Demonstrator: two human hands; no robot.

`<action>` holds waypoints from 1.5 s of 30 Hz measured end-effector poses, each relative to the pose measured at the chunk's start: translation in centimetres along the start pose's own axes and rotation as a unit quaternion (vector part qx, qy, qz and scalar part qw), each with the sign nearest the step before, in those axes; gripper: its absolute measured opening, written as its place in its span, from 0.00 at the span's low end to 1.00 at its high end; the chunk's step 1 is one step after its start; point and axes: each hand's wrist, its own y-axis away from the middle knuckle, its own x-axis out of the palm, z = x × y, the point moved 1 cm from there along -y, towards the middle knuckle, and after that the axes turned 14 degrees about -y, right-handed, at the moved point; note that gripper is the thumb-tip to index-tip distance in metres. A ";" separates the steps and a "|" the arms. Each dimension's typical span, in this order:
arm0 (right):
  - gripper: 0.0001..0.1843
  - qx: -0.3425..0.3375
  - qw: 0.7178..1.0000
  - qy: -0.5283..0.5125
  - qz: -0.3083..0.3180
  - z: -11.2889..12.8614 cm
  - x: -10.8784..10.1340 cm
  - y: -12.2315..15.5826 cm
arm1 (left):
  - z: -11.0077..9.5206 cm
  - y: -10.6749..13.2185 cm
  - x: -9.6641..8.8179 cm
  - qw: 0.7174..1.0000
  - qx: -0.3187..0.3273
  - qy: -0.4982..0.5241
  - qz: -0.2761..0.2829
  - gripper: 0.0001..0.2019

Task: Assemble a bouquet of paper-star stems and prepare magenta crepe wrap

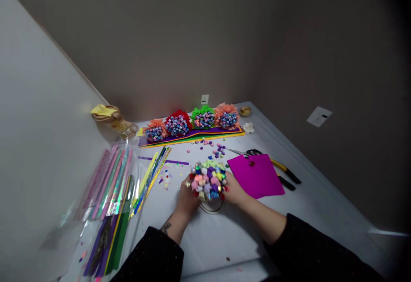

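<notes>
A round bouquet of multicoloured folded paper stars is in front of me, low over the white table. My left hand grips it from the left side, and my right hand from the right; most fingers of both are hidden behind the stars. Under the bouquet a pale curved rim shows, and I cannot tell what it belongs to. A magenta sheet with a small dark red piece on it lies just right of my right hand. Loose purple and pink stars are scattered beyond the bouquet.
Several star bouquets in ruffled paper line the back on stacked coloured sheets. Scissors and yellow-black pliers lie right. Paper strips and bagged strips lie left, near a wooden basket. Walls enclose the table.
</notes>
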 end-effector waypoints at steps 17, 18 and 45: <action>0.05 0.043 0.996 0.061 -0.049 -0.6 1.1 0.7 | -1.0 -0.1 -0.2 0.988 -0.074 0.133 -0.023 0.16; 0.06 0.044 0.996 0.063 -0.056 -0.6 1.0 0.7 | -1.0 -0.2 -0.3 0.988 -0.073 0.133 -0.032 0.17; 0.14 -0.337 0.876 0.317 -0.134 3.3 -0.5 1.1 | -2.6 0.1 -0.5 0.993 -0.041 0.108 -0.037 0.12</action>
